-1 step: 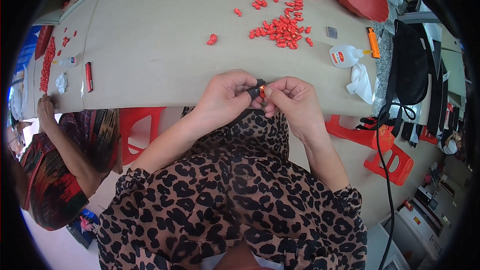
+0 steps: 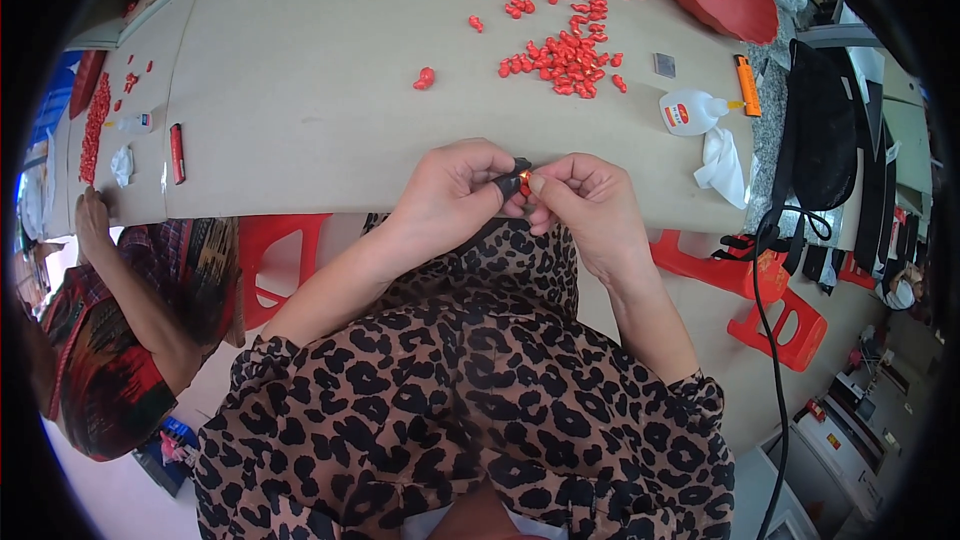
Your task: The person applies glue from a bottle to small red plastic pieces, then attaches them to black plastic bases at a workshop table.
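Note:
My left hand (image 2: pixel 455 192) and my right hand (image 2: pixel 585 202) meet at the table's near edge. Black covers wrap the thumb and a fingertip of the left one. Pinched between both sets of fingertips is a small red peanut (image 2: pixel 524 185) with a shiny gold spot; the fingers hide most of it. Farther off on the table lies one red peanut-shaped piece (image 2: pixel 425 79) by itself. A heap of similar red peanuts (image 2: pixel 560 65) spreads beyond, toward the far edge.
At right are a white squeeze bottle (image 2: pixel 690 113), crumpled tissue (image 2: pixel 722 168), an orange utility knife (image 2: pixel 746 86), a small grey square (image 2: pixel 664 65) and a red tray (image 2: pixel 725 0). A co-worker's hand (image 2: pixel 93 225) touches a row of red pieces at left. Red stools (image 2: pixel 790 330) stand below.

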The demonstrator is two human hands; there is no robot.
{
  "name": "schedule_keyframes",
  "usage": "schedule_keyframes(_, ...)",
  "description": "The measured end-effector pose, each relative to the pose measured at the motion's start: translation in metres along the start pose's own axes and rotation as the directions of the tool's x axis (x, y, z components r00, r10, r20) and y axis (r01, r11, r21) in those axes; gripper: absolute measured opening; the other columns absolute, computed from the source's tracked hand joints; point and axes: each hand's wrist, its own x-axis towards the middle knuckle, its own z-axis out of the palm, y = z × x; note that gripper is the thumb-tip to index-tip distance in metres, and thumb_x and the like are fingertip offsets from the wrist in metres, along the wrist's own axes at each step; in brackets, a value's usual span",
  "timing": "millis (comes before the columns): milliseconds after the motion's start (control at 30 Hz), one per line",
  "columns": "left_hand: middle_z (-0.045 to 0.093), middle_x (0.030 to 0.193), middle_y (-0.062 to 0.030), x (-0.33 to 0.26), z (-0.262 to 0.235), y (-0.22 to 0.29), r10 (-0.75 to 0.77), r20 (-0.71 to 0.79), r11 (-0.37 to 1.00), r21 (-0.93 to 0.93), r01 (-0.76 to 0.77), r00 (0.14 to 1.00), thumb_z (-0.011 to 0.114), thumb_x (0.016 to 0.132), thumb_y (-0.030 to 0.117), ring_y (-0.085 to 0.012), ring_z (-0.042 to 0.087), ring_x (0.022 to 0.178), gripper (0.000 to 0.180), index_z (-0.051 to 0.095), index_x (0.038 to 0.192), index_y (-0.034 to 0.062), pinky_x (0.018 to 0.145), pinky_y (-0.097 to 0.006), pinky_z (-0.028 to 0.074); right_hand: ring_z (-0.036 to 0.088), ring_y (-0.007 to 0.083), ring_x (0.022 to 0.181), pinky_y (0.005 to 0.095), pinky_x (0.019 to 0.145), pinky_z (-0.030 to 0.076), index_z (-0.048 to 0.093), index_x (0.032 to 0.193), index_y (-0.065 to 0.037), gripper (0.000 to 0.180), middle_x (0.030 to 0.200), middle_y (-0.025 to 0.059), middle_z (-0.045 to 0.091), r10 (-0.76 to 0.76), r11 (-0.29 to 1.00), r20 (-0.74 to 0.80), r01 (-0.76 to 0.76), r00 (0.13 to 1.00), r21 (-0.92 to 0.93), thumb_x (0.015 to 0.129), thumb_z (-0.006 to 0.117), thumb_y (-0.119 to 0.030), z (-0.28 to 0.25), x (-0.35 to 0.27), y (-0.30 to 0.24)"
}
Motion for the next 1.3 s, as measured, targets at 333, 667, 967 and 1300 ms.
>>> schedule_keyframes(333, 0.051, 0.08, -0.0059, -0.0002, -0.0002, -0.0013, 0.006, -0.013, 0.999, -0.036, -0.006, 1.0, 0.042, 0.076, -0.01, -0.0105, 0.055, 0.071, 0.013, 0.052, 0.083, -0.0068, 0.063, -0.02, 0.046, 0.053, 0.0081, 0.051, 0.0184, 0.046, 0.045, 0.053, 0.078, 0.003, 0.007, 0.066, 0.0079, 0.058, 0.012, 1.0, -0.018, -0.012, 1.0, -0.015, 0.077, 0.053, -0.003, 0.0022, -0.0004, -0.001)
schedule_keyframes(667, 0.053, 0.079, -0.0067, 0.0012, -0.0003, -0.0044, 0.0, 0.003, 1.0, -0.031, 0.0, 1.0, 0.042, 0.076, -0.009, -0.0116, 0.057, 0.07, 0.011, 0.05, 0.084, -0.0062, 0.062, -0.021, 0.048, 0.055, 0.0085, 0.053, 0.0178, 0.048, 0.046, 0.052, 0.079, 0.005, 0.01, 0.066, 0.0097, 0.058, 0.011, 0.999, -0.008, -0.011, 1.0, -0.053, 0.076, 0.054, -0.004, 0.0004, 0.0004, -0.0018)
schedule_keyframes(967, 0.055, 0.078, -0.0068, 0.0017, 0.0008, -0.0032, 0.0, 0.004, 0.999, -0.044, 0.0, 1.0, 0.042, 0.077, -0.008, -0.0103, 0.056, 0.069, 0.01, 0.049, 0.084, -0.0049, 0.062, -0.021, 0.047, 0.054, 0.0084, 0.052, 0.018, 0.048, 0.046, 0.052, 0.078, 0.005, 0.01, 0.066, 0.01, 0.058, -0.01, 0.999, -0.01, 0.009, 1.0, -0.05, 0.076, 0.053, -0.005, 0.0006, 0.0006, -0.0021)
schedule_keyframes(1300, 0.053, 0.077, -0.0074, 0.0025, 0.0011, -0.0033, 0.011, 0.013, 0.998, -0.062, -0.011, 1.0, 0.039, 0.073, -0.01, -0.01, 0.055, 0.068, 0.014, 0.049, 0.083, -0.007, 0.062, -0.021, 0.047, 0.054, 0.0086, 0.053, 0.0183, 0.048, 0.046, 0.052, 0.078, 0.005, 0.008, 0.067, 0.0101, 0.059, -0.014, 0.998, -0.015, 0.013, 1.0, -0.068, 0.075, 0.052, -0.003, 0.0016, 0.0008, -0.0028)
